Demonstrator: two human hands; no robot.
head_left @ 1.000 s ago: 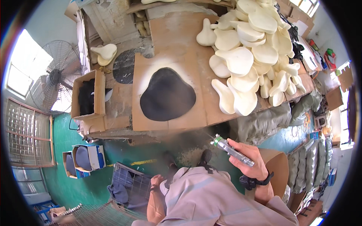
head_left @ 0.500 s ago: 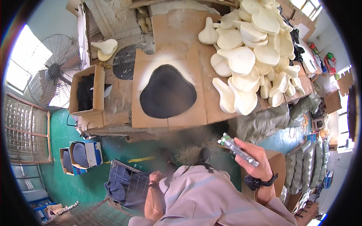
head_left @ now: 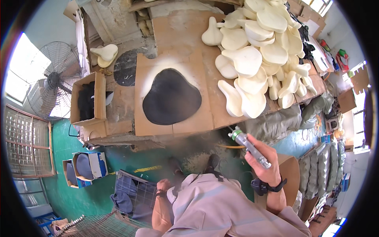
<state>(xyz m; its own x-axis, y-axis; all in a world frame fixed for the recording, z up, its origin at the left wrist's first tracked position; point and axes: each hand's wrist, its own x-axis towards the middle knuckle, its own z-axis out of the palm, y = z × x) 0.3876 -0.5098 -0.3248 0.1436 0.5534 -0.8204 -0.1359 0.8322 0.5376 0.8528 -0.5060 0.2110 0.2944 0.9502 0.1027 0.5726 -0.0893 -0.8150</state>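
Observation:
My right hand (head_left: 262,161) is closed round a silver spray gun (head_left: 249,147) with a green ring near its nozzle. The gun points up and left, just off the table's front edge. At my left side, beside my shirt, my left hand (head_left: 163,185) hangs with curled fingers and shows nothing in it. A black, rounded-triangular saddle cover piece (head_left: 172,96) lies flat on a cardboard sheet (head_left: 193,129), with whitish overspray around its upper edge. To its right, many cream foam bicycle saddle pads (head_left: 246,61) are heaped on the table.
An open cardboard box (head_left: 102,98) of black pieces stands on the table's left. A large fan (head_left: 54,79) is beyond it. On the floor at left are boxes (head_left: 94,165) with dark pieces and a wire basket (head_left: 136,189). Grey-green sacks (head_left: 321,170) stand at right.
The view has shifted slightly, moving the table and pads a little left in the picture. My right hand has risen slightly with the spray gun; a yellowish hose now shows near its nozzle.

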